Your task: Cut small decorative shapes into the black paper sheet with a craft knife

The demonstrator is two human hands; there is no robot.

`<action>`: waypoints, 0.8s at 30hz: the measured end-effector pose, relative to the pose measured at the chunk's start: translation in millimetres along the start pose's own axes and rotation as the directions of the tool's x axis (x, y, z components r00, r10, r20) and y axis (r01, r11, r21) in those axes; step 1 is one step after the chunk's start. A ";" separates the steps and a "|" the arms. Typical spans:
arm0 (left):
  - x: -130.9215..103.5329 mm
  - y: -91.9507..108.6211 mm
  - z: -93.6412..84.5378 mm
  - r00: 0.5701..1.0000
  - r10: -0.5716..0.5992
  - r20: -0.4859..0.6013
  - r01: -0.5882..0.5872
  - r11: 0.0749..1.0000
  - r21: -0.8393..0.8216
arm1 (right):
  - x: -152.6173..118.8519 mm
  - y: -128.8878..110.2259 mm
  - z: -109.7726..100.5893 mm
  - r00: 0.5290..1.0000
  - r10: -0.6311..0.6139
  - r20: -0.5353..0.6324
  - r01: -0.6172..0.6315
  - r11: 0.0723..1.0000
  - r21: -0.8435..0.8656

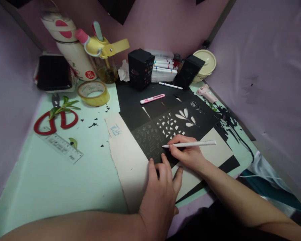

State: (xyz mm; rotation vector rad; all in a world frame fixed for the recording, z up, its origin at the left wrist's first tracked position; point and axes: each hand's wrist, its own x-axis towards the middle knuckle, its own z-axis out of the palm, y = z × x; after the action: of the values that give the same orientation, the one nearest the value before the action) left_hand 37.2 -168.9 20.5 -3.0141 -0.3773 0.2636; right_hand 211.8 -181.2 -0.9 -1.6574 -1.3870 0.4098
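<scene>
My right hand (184, 150) grips a slim white pen (200, 143), its tip on the lower part of a sheet of black paper (137, 115). Small outlines of stars, triangles and other shapes are drawn there in pale lines. Above the tip the sheet has small cut-out shapes, a cut-out leafy sprig and a small flower pattern. My left hand (163, 177) lies with fingers apart, its fingertips at the sheet's near edge. Under the black sheet is white paper (125, 160) with a torn left edge and blue marks.
A pink craft knife (152, 99), a white marker (170, 85) and black boxes (141, 68) stand or lie beyond. At left are red-handled scissors (46, 123), a clear ruler (61, 147), a tape roll (93, 93) and bottles (75, 57). A glue gun (206, 93) and black scraps (228, 117) lie right.
</scene>
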 end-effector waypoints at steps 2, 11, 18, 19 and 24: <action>-0.3 0.3 -0.4 1.000 0.002 0.003 -0.002 1.000 0.006 | 0.1 -0.1 0.5 0.999 -0.013 -0.036 0.013 1.000 -0.011; 0.0 0.0 0.1 1.000 0.001 0.001 -0.001 1.000 0.010 | -0.7 1.0 1.2 0.996 0.012 -0.092 -0.014 1.000 -0.013; -0.1 0.4 0.1 1.000 0.001 0.005 -0.001 1.000 0.006 | -0.8 0.5 1.1 0.994 0.025 -0.110 -0.025 1.000 0.005; -0.1 0.4 0.0 1.000 -0.001 0.009 0.001 1.000 0.007 | -0.8 0.3 0.8 0.993 0.030 -0.115 -0.030 1.000 0.005; 0.7 -0.5 -0.6 1.000 0.000 0.011 0.000 1.000 0.001 | -0.2 0.9 -1.0 0.989 0.100 -0.112 -0.100 0.995 0.008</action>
State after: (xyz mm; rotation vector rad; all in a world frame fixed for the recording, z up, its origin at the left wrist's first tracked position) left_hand 37.8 -168.3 21.0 -3.0127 -0.3785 0.2801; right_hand 212.9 -181.7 -1.1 -1.7265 -1.2245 0.3696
